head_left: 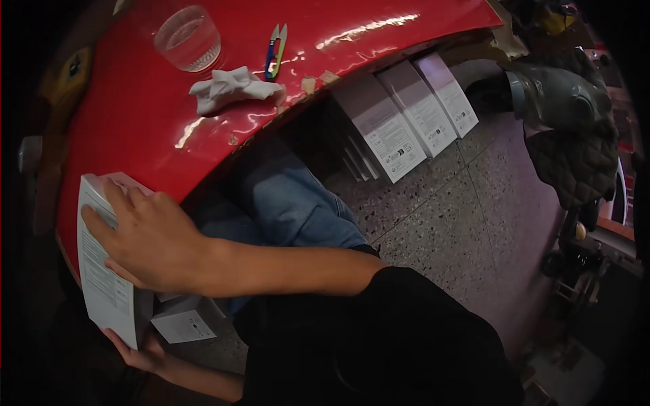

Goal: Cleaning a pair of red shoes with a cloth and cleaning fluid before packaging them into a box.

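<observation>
Red table (149,135), speckled floor (433,237) — hands (159,243) hold box (101,277).

A glossy red table (142,135) with a chipped edge stands above speckled grey flooring (440,230).

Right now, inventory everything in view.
Table: 1, red, upper left
Glass: 1, clear, on table
Snips: 1, blue/green, on table
Tissue or cloth: 1, white, on table
Held box: 1, white, left
Lower box: 1+, white, lower left
Floor boxes: 3+, white, by table edge
Floor: 1, grey, right
Quilted fabric: 1, dark, right
Rest: too dim
Jeans: 1, blue, centre
Shirt: 1, black, bottom
Left hand: 1, bare, box's bottom
Right hand: 1, bare, box's face
</observation>
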A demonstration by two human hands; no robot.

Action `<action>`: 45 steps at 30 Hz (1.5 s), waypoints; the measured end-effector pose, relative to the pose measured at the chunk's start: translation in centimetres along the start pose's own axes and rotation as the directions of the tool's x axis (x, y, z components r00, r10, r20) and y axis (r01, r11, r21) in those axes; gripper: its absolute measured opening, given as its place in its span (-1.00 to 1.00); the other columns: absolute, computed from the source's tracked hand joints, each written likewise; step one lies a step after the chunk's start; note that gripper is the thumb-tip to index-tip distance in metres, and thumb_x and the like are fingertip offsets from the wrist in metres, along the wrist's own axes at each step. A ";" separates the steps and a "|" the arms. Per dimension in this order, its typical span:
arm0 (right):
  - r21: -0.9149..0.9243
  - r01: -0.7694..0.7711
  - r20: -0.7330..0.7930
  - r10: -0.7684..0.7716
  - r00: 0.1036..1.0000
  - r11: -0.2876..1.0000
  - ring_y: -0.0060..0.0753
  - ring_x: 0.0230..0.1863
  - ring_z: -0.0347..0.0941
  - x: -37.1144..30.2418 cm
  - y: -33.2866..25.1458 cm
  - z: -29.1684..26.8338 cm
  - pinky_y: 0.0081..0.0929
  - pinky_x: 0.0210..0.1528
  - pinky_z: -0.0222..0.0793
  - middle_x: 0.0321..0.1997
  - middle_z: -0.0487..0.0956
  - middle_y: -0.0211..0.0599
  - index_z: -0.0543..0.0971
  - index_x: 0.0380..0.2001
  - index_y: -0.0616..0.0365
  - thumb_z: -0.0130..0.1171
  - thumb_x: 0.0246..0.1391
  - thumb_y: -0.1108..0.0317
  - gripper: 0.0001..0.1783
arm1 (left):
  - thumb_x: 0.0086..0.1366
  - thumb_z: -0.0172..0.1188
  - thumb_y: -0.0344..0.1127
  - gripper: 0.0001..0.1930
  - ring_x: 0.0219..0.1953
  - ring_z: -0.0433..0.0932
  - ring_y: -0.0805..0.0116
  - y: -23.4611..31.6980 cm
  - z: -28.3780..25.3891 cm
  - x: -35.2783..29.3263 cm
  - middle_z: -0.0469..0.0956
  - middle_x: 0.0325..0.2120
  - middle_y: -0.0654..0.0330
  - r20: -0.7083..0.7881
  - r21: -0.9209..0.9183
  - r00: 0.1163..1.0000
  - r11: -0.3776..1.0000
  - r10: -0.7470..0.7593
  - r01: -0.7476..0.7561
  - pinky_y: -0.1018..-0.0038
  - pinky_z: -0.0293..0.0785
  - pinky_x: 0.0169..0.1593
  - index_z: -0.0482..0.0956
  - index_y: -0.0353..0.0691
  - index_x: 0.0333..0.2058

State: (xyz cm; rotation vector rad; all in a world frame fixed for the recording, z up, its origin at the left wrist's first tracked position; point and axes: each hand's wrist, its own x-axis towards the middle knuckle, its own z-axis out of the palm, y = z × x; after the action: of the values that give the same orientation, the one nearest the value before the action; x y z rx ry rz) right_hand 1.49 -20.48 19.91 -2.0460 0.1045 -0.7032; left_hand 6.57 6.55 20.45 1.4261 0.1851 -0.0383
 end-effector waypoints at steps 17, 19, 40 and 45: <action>0.735 -0.634 -0.144 0.969 0.199 0.239 -0.24 0.20 0.52 -46.6 1.8 -28.4 -0.30 0.22 0.45 0.18 0.58 -0.12 0.35 0.30 0.33 0.60 -0.15 0.15 0.00 | 0.32 0.30 -0.20 -0.26 0.42 0.15 -0.42 -5.6 23.9 -20.1 0.17 0.40 -0.24 0.960 0.043 -0.163 0.691 -0.229 -0.721 -0.07 0.19 0.41 0.25 -0.20 0.42; 0.768 -0.599 -0.179 0.974 0.137 0.225 -0.22 0.18 0.53 -52.0 3.8 -26.8 -0.29 0.21 0.46 0.18 0.58 -0.12 0.36 0.30 0.33 0.59 -0.12 0.18 -0.04 | 0.36 0.22 -0.25 -0.43 0.43 0.18 -0.31 -6.6 23.8 -20.2 0.25 0.38 -0.12 0.932 0.041 -0.190 0.611 -0.309 -0.791 0.03 0.22 0.41 0.42 -0.21 0.32; 0.748 -0.663 -0.203 0.961 -0.186 0.029 0.03 0.26 0.41 -47.9 35.1 -0.9 -0.22 0.32 0.35 0.29 0.42 0.15 0.18 0.35 0.35 0.44 0.10 -0.08 0.02 | 0.14 0.05 -0.28 -0.72 0.31 0.43 0.00 -20.9 18.4 -14.1 0.72 -0.09 0.27 0.953 0.223 0.278 0.337 0.123 -0.914 0.04 -0.10 0.50 0.78 -0.07 -0.37; 0.845 -0.331 0.412 0.906 -0.098 -0.421 0.02 0.24 0.41 -46.5 36.3 0.5 -0.16 0.32 0.35 0.24 0.45 0.08 0.23 0.36 0.23 0.28 0.24 -0.13 -0.13 | 0.15 0.03 -0.28 -0.71 0.27 0.48 0.04 -20.7 18.3 -13.6 0.74 -0.15 0.30 0.941 0.251 0.308 0.324 0.140 -0.912 0.08 -0.08 0.48 0.78 -0.05 -0.40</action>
State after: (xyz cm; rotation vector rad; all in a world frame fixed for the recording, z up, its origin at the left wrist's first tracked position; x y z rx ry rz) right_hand -29.71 -24.47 -29.93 -0.0722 1.2448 -0.1575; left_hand -7.78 -15.62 4.69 2.1458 -1.4411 -0.1302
